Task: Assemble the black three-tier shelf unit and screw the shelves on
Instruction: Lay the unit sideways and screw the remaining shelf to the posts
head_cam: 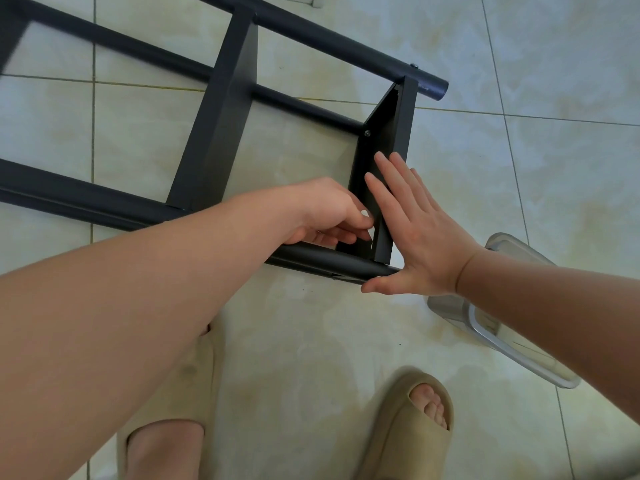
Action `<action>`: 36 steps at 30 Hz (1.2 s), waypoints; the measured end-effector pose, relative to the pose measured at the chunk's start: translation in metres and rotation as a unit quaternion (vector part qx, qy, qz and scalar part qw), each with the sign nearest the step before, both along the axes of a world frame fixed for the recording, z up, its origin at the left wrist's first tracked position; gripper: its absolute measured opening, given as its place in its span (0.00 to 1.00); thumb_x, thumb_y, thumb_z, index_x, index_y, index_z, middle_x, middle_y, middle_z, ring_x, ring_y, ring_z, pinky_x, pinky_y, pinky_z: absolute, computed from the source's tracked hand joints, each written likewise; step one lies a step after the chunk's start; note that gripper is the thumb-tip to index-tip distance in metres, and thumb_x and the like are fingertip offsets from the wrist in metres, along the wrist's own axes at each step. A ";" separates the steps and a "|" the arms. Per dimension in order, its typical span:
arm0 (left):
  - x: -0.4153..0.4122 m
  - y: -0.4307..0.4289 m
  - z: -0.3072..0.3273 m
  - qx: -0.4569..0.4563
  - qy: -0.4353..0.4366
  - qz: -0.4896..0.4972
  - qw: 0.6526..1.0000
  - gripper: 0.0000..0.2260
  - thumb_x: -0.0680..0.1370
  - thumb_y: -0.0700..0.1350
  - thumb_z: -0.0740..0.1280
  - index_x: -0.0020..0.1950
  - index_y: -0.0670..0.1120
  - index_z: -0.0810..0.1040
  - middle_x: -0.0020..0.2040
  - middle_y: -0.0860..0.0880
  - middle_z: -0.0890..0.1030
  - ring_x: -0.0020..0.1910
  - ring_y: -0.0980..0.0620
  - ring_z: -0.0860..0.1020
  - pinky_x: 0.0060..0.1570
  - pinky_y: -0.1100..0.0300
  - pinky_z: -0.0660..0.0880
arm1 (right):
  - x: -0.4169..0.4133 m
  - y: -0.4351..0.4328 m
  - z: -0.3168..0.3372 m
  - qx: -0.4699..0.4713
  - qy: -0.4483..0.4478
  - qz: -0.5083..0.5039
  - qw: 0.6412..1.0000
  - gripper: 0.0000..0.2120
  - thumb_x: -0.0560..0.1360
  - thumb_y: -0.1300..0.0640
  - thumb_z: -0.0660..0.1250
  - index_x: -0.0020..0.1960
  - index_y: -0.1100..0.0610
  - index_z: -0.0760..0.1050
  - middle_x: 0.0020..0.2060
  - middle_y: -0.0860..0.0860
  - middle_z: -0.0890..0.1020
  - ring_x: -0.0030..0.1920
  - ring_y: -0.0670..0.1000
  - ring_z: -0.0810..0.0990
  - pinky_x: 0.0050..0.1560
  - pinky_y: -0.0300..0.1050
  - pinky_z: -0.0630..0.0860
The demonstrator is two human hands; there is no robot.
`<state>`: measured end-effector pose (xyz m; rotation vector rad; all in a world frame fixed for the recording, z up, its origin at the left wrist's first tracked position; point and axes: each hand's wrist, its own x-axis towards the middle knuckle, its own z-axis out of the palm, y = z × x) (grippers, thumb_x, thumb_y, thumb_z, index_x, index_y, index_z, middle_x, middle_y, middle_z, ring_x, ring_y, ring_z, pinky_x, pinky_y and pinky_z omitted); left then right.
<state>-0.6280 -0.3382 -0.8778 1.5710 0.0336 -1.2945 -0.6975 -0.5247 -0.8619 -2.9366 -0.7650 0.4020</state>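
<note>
Down on the glossy pale floor tiles [536,188] the shelf unit [214,133] lies on its side: matte black metal, round tube posts, thin flat shelves. The right hand [415,230] is spread flat against the end shelf [394,126]. The left hand [325,216] curls its fingers at that shelf's inner face, by the near post [318,259]; whether they pinch anything I cannot tell. A clear plastic box [450,306] lies beside it, contents hidden.

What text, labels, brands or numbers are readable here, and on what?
No readable text in the head view.
Faint mark near the end of the far pole: too small to read.
No print visible on the shelf unit, plastic container or slippers.
</note>
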 end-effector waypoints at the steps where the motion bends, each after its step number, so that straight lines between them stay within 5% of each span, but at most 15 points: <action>1: 0.000 0.000 0.000 0.003 -0.003 -0.004 1.000 0.01 0.78 0.44 0.70 0.48 0.49 0.81 0.39 0.52 0.86 0.37 0.57 0.81 0.39 0.62 0.74 | 0.000 0.000 0.000 0.000 0.000 0.000 1.000 0.62 0.67 0.21 0.58 0.81 0.66 0.48 0.81 0.63 0.46 0.81 0.63 0.41 0.79 0.65 0.48; 19: 0.003 0.000 -0.003 -0.016 0.048 0.013 0.999 0.03 0.80 0.45 0.68 0.49 0.46 0.78 0.40 0.50 0.86 0.36 0.57 0.81 0.42 0.61 0.76 | 0.000 0.000 0.000 0.000 -0.001 0.000 1.000 0.62 0.67 0.20 0.57 0.81 0.66 0.48 0.81 0.63 0.46 0.81 0.63 0.41 0.79 0.66 0.49; 36: 0.007 0.012 0.000 0.007 -0.088 -0.111 0.990 0.06 0.81 0.42 0.65 0.45 0.47 0.80 0.38 0.52 0.86 0.35 0.59 0.79 0.41 0.61 0.74 | 0.000 0.000 0.000 -0.009 -0.003 0.001 1.000 0.62 0.67 0.20 0.57 0.81 0.66 0.48 0.81 0.63 0.46 0.81 0.63 0.41 0.80 0.64 0.47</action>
